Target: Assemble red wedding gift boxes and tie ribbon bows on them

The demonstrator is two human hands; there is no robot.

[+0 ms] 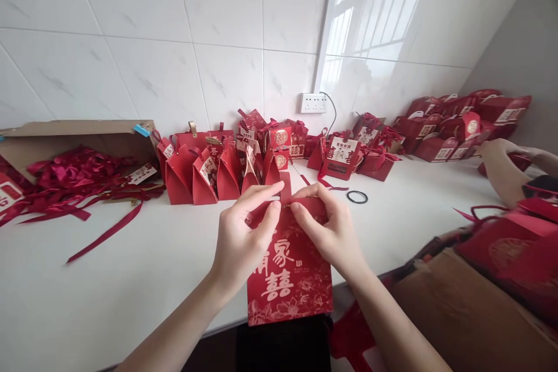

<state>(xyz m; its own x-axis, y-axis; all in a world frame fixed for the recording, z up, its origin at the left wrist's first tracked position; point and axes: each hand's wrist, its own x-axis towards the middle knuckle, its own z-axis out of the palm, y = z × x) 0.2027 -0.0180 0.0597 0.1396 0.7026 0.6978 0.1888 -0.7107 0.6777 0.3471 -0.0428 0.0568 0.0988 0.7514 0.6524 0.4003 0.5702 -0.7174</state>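
Over the near edge of a white, smooth-topped table, directly in front of the wearer, hangs a flat red paper bag printed with pale characters and flowers. A narrow red strap stands up from the middle of its top edge. The right hand grips that edge just right of the strap, thumb on the front face and forefinger bent over the top. On the other side, the left hand has its thumb at the bag's top edge and its forefinger extended to the strap; whether these two digits pinch anything cannot be told.

Beyond the hands, a row of folded red card bags with pointed tops stands upright, several with straps or printed labels; these look assembled. The bag in hand seems part-way there: its strap is up, but its body lies flat, without the folded shape of those in the row.

To the left, a brown cardboard box holds a heap of dark red satin ribbons, so material for more seems to remain. Far right, another person's hand is beside piled red gift boxes.
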